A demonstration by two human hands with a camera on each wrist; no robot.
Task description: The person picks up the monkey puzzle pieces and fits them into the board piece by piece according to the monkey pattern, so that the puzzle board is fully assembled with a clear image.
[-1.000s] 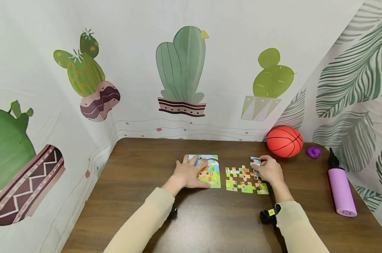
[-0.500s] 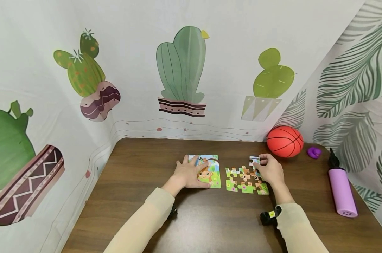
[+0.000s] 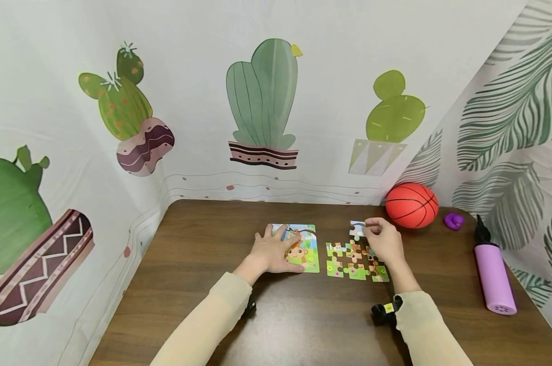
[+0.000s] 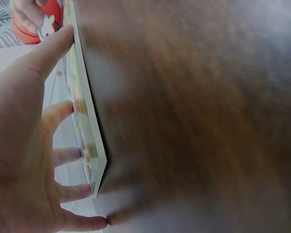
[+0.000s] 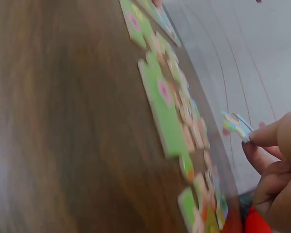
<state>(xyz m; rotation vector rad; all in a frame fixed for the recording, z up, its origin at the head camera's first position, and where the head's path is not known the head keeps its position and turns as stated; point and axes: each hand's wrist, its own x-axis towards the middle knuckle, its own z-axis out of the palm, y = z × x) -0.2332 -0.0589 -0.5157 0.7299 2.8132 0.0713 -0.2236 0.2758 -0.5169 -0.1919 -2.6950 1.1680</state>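
Note:
My left hand lies spread over a monkey picture board, its fingertips touching the board's face in the left wrist view; one finger reaches the table past its edge. To the right, my right hand pinches a light blue puzzle piece between thumb and fingers. In the right wrist view that piece is held up off the table. Below it lie several loosely spaced puzzle pieces in rows, with green lower edges and parts of a monkey. My right hand hides some of the pieces at the right.
A red basketball sits at the back right, close behind my right hand. Beside it is a small purple rubber duck. A pink hand pump lies at the right of the brown table. A patterned curtain hangs behind.
My right hand has moved left and slightly away from me with the pinched puzzle piece, which now sits above the middle of the rows. My left hand has stayed put.

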